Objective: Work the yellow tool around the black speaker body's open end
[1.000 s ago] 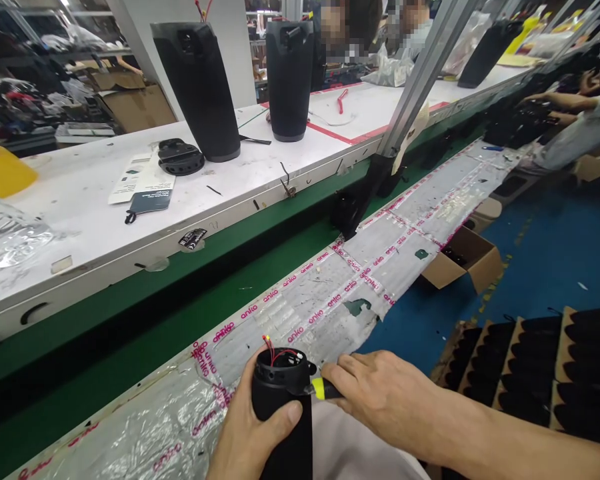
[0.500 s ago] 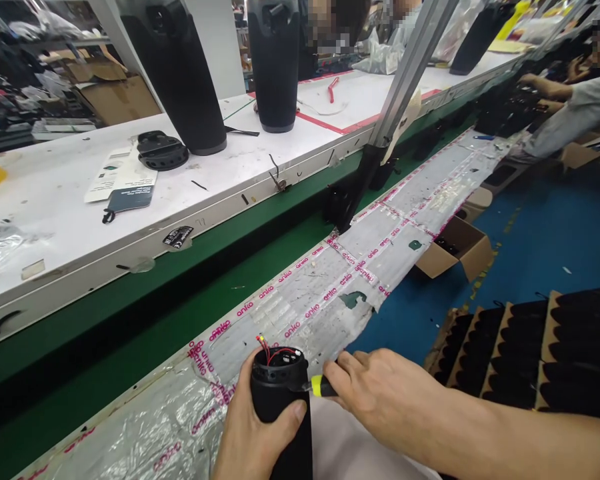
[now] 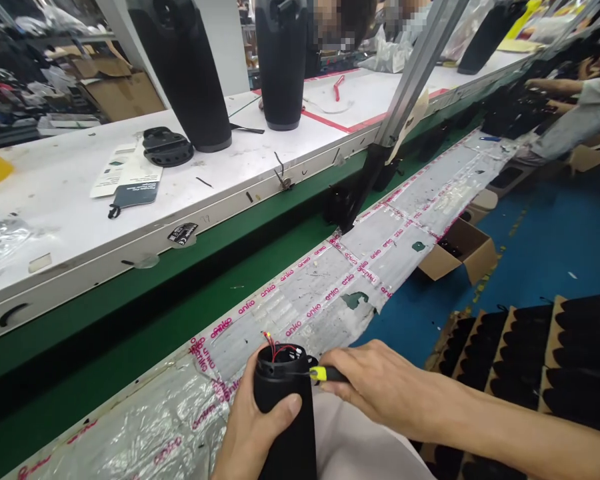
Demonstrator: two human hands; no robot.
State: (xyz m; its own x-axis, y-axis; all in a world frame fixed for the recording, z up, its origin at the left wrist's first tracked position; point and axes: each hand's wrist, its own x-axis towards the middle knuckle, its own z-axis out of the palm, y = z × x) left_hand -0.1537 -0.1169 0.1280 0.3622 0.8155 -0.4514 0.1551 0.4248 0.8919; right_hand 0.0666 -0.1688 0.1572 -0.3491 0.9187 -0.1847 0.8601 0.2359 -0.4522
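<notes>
My left hand (image 3: 260, 423) is wrapped round a black cylindrical speaker housing (image 3: 293, 433), its thumb pressed on the front. The housing stands roughly upright near my lap with its top end uncovered. Red and dark wires (image 3: 270, 343) with small connectors stick up out of that opening. In my right hand (image 3: 375, 383) is a hand tool (image 3: 325, 375) with a black-and-yellow handle. Its thin metal tip reaches the upper rim band of the housing from the right; the tip's exact shape is hard to make out.
Ahead runs a ledge (image 3: 300, 293) covered in plastic and printed tape. On the white bench (image 3: 55, 220) stand finished-looking black speakers (image 3: 283, 73), a black end cap (image 3: 167, 147) and tags (image 3: 135, 190). Black parts fill cardboard dividers (image 3: 500, 353) at right. Another person's arm (image 3: 555, 87) shows far right.
The tool in my right hand has moved slightly up along the housing's rim band, its handle now more level. My left hand keeps its hold. The view has shifted a little.
</notes>
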